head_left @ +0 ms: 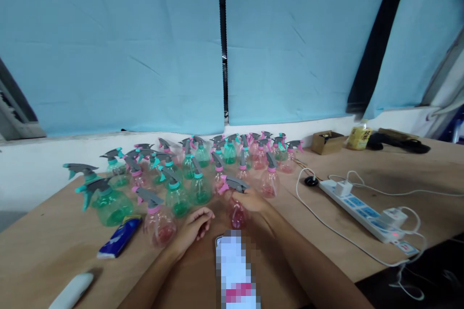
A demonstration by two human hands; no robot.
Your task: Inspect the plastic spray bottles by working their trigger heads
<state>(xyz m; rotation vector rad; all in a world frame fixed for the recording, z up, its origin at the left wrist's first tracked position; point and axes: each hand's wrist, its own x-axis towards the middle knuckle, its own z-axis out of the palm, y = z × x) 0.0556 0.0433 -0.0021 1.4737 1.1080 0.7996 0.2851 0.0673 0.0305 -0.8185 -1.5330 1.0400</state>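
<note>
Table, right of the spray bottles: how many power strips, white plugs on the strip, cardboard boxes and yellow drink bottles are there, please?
Power strip: 1
White plugs: 2
Cardboard box: 1
Yellow drink bottle: 1
Total: 5

I cannot read any text here. The blue packet [119, 237] that lies on the table near my left hand [194, 227] has some white marks, but they are too blurred to read. The yellow bottle [358, 136] at the far side carries a dark printed label, and I cannot make out its characters. The white power strip [358, 208] has blue stickers between its sockets, too small to tell what they say. The white and pink thing [236, 270] just in front of me is pixelated, so nothing on it is legible.
</note>
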